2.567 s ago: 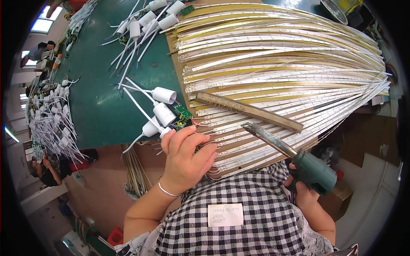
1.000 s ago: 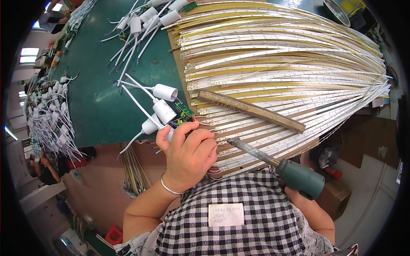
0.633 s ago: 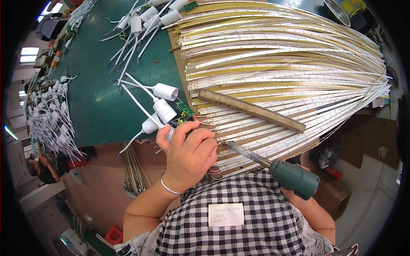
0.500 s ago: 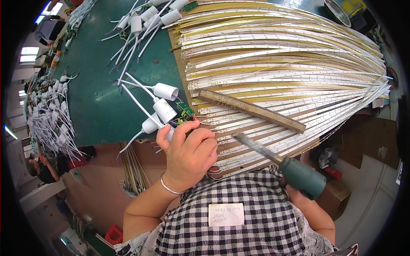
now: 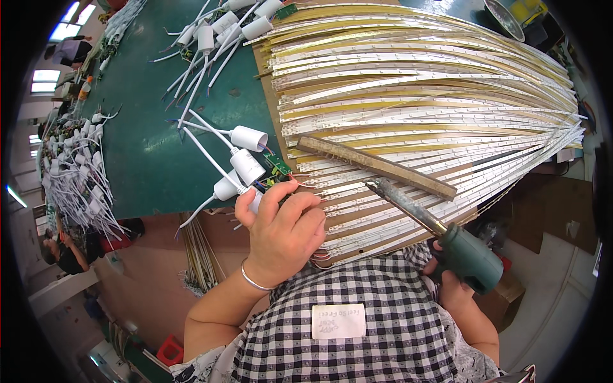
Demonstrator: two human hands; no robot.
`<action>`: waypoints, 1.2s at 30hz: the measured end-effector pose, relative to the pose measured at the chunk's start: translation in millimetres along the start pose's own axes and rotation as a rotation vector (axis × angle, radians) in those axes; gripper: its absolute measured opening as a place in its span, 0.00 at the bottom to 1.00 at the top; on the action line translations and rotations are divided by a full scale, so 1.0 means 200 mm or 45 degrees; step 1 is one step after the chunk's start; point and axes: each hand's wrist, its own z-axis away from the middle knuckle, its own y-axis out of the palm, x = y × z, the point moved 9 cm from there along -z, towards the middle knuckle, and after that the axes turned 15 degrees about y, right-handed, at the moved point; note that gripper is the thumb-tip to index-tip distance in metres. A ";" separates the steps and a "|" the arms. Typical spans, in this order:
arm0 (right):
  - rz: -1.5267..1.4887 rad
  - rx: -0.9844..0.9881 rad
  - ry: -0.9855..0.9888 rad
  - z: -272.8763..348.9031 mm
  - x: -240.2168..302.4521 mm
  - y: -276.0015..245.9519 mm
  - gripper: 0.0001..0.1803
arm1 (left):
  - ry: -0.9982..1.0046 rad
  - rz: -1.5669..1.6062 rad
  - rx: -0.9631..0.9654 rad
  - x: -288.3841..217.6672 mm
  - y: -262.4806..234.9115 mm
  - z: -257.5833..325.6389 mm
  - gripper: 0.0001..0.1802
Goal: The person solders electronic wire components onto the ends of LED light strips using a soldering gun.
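Observation:
My left hand (image 5: 281,233) is closed, with a white end cap (image 5: 255,200) showing between thumb and forefinger; the rest of what it grips is hidden. A small green circuit board (image 5: 276,165) with red wires lies just beyond the fingertips, beside the ends of the LED strips (image 5: 377,121). More white caps (image 5: 247,165) with white cables rest next to it. My right hand (image 5: 452,287), partly covered by the handle, is wrapped round a soldering iron (image 5: 469,258) with a dark green grip. The iron's tip hangs over the strips, pointing up and left.
Across the strips lies a long brown bar (image 5: 377,167). On the green table (image 5: 153,153) are more capped cables (image 5: 223,25) at the far side and a large heap of them (image 5: 80,166) at the left. A metal dish (image 5: 504,19) stands far right. Other people (image 5: 64,252) are off to the left.
The soldering iron has moved right and slightly up, its tip drawing away from my left hand. More of my right hand's fingers now show. My left hand stays in place.

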 end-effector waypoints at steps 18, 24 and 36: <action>-0.340 -0.265 -0.126 -0.01 -0.02 -0.09 0.24 | -0.059 1.892 -0.490 0.17 -0.29 -0.13 0.15; -0.421 -0.171 -0.080 0.00 -0.16 -0.17 0.21 | 0.507 2.315 -0.750 0.01 -0.67 -0.26 0.12; -0.336 -0.307 -0.090 -0.02 -0.04 -0.09 0.21 | 0.430 1.847 -0.937 0.19 -0.75 -0.20 0.11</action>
